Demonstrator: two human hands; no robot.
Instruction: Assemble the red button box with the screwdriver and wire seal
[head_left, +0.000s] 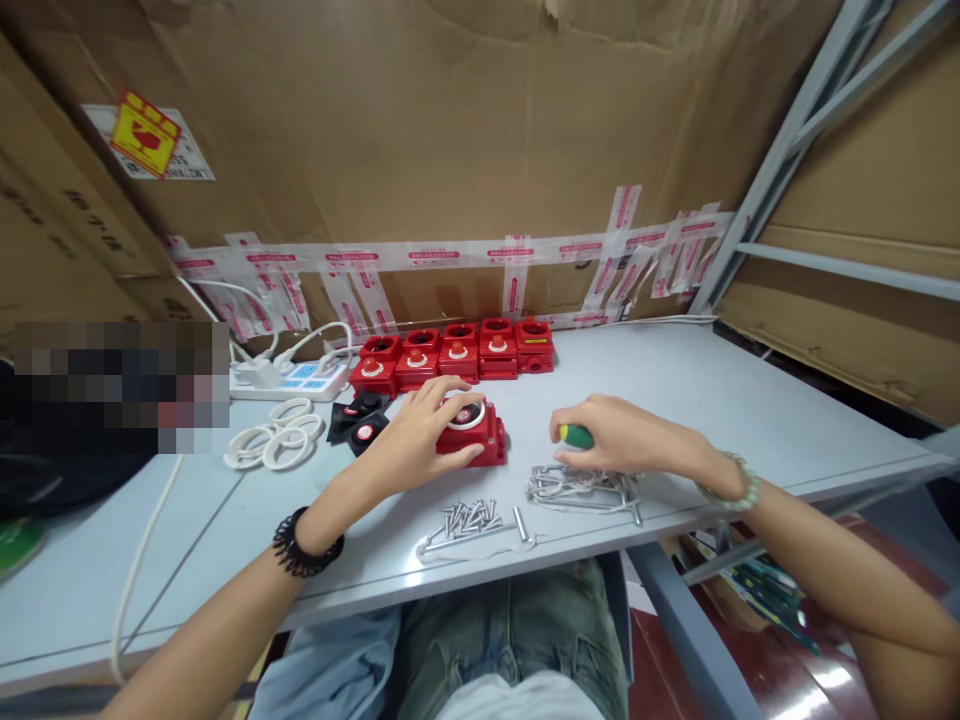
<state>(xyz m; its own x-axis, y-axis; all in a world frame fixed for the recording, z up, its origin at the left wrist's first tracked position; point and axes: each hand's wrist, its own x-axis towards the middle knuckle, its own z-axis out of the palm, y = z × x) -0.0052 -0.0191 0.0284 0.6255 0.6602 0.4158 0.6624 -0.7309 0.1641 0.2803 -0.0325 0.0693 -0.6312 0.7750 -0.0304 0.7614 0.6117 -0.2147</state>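
Note:
My left hand point(420, 430) spans a red box point(491, 440) near the middle of the table, its fingers at the far side and its thumb at the near side. A white ring point(470, 414) sits in the box's round opening. To the right, my right hand point(626, 432) is closed around a green and yellow handle point(576, 436), seemingly a screwdriver's; its shaft is hidden. Below that hand lies a pile of metal rods point(585, 490) with clear plastic. Loose screws point(471, 518) and a T-shaped metal rod point(480, 535) lie at the table's front.
Several red boxes point(459, 352) stand in a row at the back. White rings point(289, 450) and black round parts point(366, 432) lie at the left. Behind them is a power strip point(307, 380) with plugged cables. A large cardboard box point(450, 150) walls off the back.

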